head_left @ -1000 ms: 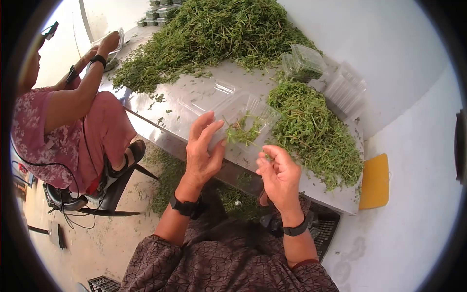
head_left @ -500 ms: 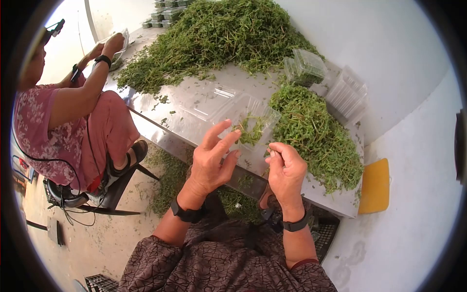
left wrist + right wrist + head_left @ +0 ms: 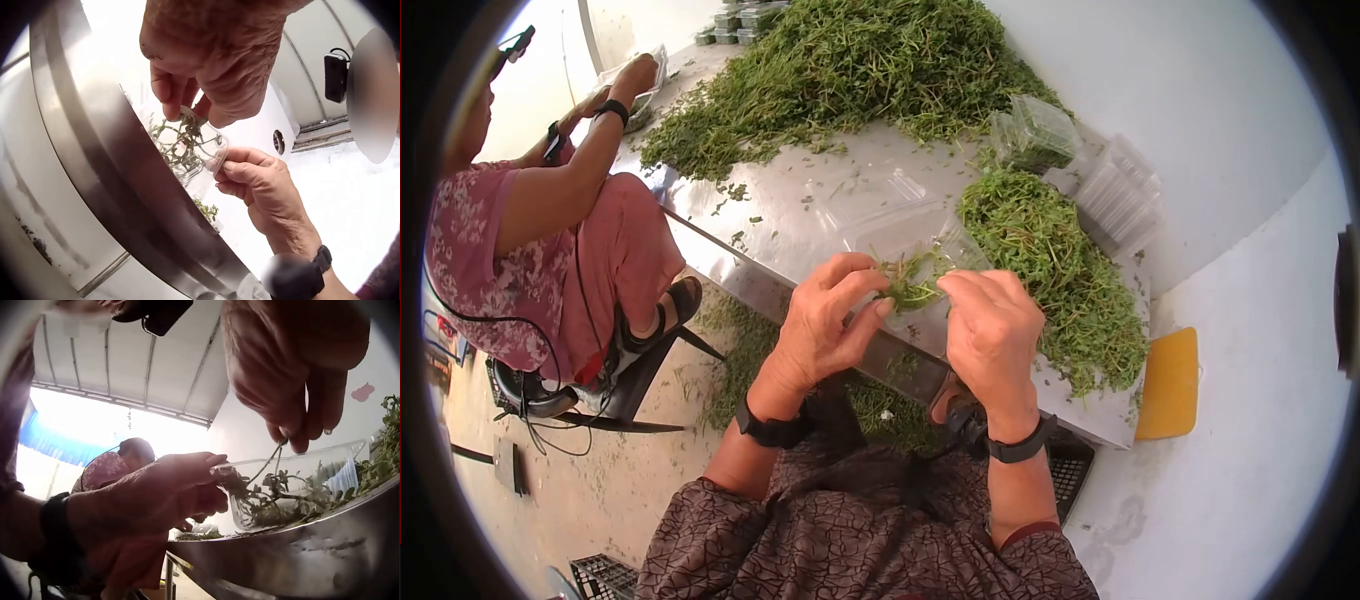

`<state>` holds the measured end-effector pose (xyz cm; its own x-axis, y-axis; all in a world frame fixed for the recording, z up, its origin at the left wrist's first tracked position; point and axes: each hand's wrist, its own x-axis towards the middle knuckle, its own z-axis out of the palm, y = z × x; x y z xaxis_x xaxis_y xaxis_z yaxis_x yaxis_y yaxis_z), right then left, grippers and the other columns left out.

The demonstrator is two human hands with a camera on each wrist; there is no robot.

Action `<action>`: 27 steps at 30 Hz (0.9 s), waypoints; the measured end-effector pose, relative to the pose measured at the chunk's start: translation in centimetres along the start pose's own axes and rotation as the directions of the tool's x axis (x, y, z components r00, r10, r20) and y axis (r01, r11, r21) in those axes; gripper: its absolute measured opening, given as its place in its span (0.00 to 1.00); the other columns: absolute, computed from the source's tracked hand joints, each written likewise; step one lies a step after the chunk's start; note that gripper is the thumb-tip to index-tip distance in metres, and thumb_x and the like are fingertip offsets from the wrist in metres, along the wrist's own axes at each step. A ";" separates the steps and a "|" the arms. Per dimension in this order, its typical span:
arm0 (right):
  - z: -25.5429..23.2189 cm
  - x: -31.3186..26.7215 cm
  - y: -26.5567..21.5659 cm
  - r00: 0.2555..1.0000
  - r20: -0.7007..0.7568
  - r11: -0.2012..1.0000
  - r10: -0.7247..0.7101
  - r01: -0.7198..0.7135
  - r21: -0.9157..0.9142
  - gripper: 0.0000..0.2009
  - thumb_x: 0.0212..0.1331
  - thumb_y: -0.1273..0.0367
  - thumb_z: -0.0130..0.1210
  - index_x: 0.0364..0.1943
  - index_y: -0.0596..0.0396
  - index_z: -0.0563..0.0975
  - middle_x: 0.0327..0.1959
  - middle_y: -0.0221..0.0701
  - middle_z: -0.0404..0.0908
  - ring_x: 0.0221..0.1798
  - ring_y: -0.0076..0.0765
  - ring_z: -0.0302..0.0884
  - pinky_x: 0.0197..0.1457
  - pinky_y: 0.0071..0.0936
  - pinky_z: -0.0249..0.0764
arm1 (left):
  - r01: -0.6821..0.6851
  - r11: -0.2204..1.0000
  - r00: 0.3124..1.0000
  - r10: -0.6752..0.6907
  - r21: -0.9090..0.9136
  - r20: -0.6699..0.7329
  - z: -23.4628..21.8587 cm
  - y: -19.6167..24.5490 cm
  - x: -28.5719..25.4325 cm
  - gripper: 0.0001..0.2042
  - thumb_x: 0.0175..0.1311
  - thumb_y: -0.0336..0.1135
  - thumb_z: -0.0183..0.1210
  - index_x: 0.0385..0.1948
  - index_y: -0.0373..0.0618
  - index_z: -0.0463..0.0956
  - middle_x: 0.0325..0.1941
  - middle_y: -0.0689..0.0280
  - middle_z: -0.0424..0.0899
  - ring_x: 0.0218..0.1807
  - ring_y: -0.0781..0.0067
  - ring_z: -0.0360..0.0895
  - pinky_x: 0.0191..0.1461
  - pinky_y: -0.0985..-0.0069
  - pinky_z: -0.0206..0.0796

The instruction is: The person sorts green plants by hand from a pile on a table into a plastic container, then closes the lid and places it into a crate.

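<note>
The left hand [image 3: 825,320] pinches green sprigs [image 3: 910,285] at the rim of a clear container [image 3: 968,250], which sits near the metal table's [image 3: 775,235] edge. The right hand [image 3: 997,330] pinches a thin stem [image 3: 279,456]

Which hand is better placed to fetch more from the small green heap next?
Probably the right hand: it is nearer the small heap, though its fingers pinch a stem. The left hand is farther away, pinching greens beside the clear tub.
</note>
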<state>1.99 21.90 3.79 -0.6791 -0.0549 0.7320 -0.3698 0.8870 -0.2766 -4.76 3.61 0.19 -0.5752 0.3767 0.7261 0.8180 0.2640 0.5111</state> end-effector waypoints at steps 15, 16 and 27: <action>-0.6 -1.3 0.6 0.997 0.025 0.997 -0.071 0.071 0.003 0.13 0.46 0.79 0.59 0.39 0.58 0.82 0.47 0.37 0.81 0.54 0.44 0.74 0.66 0.49 0.64 | -0.049 0.965 0.995 0.026 0.259 0.092 -1.0 1.5 1.5 0.08 0.50 0.25 0.64 0.34 0.44 0.83 0.41 0.64 0.82 0.43 0.61 0.76 0.48 0.64 0.64; -0.7 -1.5 0.6 0.997 0.023 0.998 -0.068 0.068 0.004 0.13 0.46 0.79 0.59 0.39 0.58 0.82 0.47 0.37 0.81 0.54 0.44 0.74 0.66 0.49 0.64 | -0.065 0.966 0.997 0.054 0.249 0.051 -0.8 1.4 1.4 0.09 0.50 0.25 0.64 0.35 0.44 0.83 0.41 0.64 0.82 0.45 0.60 0.76 0.50 0.64 0.63; 0.2 -1.8 0.7 0.995 0.049 0.994 -0.084 0.080 0.071 0.11 0.49 0.73 0.63 0.38 0.58 0.80 0.42 0.33 0.82 0.50 0.41 0.76 0.66 0.49 0.63 | -0.160 0.976 0.987 0.157 0.147 0.033 -0.2 1.2 0.8 0.11 0.49 0.26 0.64 0.36 0.42 0.80 0.38 0.65 0.81 0.45 0.60 0.77 0.57 0.61 0.62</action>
<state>2.82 22.55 2.10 -0.6761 -0.1519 0.7210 -0.4675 0.8448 -0.2604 -4.23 4.09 1.49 -0.4397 0.4423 0.7817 0.8905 0.3279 0.3153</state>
